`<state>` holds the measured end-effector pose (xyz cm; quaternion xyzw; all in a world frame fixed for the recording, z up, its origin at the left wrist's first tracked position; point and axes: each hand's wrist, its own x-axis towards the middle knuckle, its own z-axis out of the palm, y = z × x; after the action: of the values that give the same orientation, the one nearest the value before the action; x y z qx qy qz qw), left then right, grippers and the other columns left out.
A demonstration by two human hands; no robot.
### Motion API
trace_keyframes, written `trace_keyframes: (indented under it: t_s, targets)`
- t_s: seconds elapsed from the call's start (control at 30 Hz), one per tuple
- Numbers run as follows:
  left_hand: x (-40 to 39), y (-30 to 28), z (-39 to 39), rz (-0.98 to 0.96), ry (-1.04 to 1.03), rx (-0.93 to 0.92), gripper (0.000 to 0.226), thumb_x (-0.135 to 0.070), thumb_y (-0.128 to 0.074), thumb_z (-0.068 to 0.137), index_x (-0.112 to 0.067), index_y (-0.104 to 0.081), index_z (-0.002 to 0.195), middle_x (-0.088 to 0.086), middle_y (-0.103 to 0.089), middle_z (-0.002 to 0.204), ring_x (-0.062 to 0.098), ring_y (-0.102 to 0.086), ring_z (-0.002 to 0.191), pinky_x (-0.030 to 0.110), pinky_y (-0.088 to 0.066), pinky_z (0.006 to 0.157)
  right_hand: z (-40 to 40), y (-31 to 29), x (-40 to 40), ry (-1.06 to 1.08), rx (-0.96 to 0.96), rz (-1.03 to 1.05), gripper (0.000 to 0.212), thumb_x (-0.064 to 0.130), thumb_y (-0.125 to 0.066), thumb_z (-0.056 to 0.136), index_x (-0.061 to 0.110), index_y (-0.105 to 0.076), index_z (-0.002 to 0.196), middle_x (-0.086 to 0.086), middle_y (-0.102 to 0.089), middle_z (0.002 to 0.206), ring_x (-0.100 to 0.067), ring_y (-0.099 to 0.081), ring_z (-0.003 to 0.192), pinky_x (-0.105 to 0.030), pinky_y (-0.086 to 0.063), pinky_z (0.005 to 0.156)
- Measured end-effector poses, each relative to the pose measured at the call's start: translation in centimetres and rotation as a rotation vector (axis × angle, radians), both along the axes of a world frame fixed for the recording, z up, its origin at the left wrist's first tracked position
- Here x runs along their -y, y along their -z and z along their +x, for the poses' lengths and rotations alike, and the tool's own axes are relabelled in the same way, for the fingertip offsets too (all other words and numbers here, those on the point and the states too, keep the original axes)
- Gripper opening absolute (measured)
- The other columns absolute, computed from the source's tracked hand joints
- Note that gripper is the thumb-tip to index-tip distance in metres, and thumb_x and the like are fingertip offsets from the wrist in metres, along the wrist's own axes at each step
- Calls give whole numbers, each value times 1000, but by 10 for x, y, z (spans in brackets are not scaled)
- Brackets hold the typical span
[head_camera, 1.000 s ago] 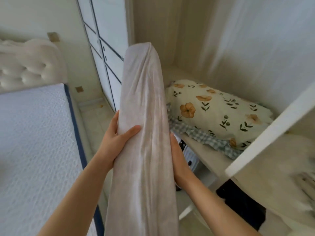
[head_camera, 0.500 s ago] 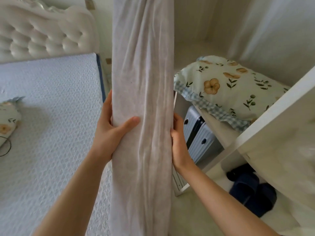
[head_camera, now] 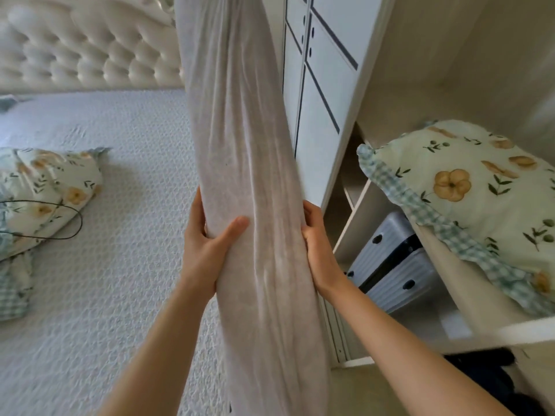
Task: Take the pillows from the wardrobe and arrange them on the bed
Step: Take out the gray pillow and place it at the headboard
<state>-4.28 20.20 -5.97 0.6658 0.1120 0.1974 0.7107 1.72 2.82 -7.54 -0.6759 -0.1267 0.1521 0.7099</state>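
Both hands, left hand [head_camera: 207, 250] and right hand [head_camera: 318, 253], clamp the grey pillow [head_camera: 255, 187] upright between bed [head_camera: 126, 265] and wardrobe [head_camera: 375, 94]; more bed shows than a second ago.

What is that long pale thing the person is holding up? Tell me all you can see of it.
It is a long, plain beige-grey pillow in soft, wrinkled fabric, held upright with its top and bottom ends out of view. The left hand grips one side, thumb across the front, and the right hand grips the other side. It hangs between the quilted white bed and the open white wardrobe.
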Motion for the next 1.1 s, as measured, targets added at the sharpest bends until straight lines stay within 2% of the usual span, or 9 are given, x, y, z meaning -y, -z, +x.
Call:
trace_keyframes:
  t_s: [0.2,0.33,0.43,0.63,0.77,0.87,0.93,1.03,1.1]
  targets:
    - [-47,22,58,-75,-89,-71,79,-49,-82,71,-47,-45,140,-18,-60,135,7,-62,119,39,-55,95,79,-2,-54,-62,-44,-228,43,40,-38,84,24,-48,123,7,-60,108,-9,-61,95,-38,-49,90]
    - [-80,34,103,-123,-142,-99,82,-51,-82,71,-51,-40,142,-18,-56,140,9,-60,122,43,-53,98,130,-15,-97,-192,-130,-242,76,67,-54,76,19,-41,133,5,-60,120,-9,-62,105,-31,-51,90]
    - [-101,42,134,-158,-173,-134,84,-54,-81,70,-52,-37,142,-18,-54,142,12,-59,124,45,-52,99,167,-16,-124,-225,-98,-327,75,47,-73,76,17,-38,135,1,-58,124,-14,-62,107,-38,-53,93]
    - [-159,48,209,-205,-214,-320,94,-68,-80,55,-37,-32,129,-17,-53,125,0,-56,113,25,-50,88,249,-12,-181,-280,96,-477,54,30,-73,80,19,-53,129,3,-64,119,-13,-63,105,-38,-51,94]
    - [-203,56,258,-283,-208,-484,108,-68,-85,43,-16,-39,127,0,-58,123,15,-60,114,37,-50,98,300,9,-212,-301,325,-598,47,18,-68,85,17,-56,131,-2,-67,121,-20,-62,108,-36,-48,92]
    - [-217,66,292,-328,-247,-525,108,-68,-87,39,-17,-40,123,2,-58,124,21,-59,117,46,-47,105,341,29,-231,-266,435,-647,32,13,-63,88,11,-63,121,-5,-72,107,-25,-66,94,-30,-47,75]
    - [-224,73,316,-344,-293,-547,104,-65,-88,42,-16,-42,121,3,-59,122,21,-61,114,45,-49,102,370,42,-244,-268,499,-671,25,11,-59,91,6,-65,114,-9,-73,95,-29,-66,84,-34,-46,69]
    - [-236,80,358,-358,-361,-555,93,-59,-87,50,-14,-45,120,5,-62,116,20,-64,107,38,-54,90,421,55,-261,-237,584,-647,13,4,-56,91,1,-69,90,-18,-70,74,-36,-60,67,-33,-35,56]
    - [-246,79,390,-357,-413,-584,76,-54,-84,60,-12,-49,112,5,-64,110,22,-66,102,35,-55,81,458,60,-274,-224,603,-620,20,-1,-56,89,1,-62,69,-19,-61,59,-38,-53,55,-32,-30,53]
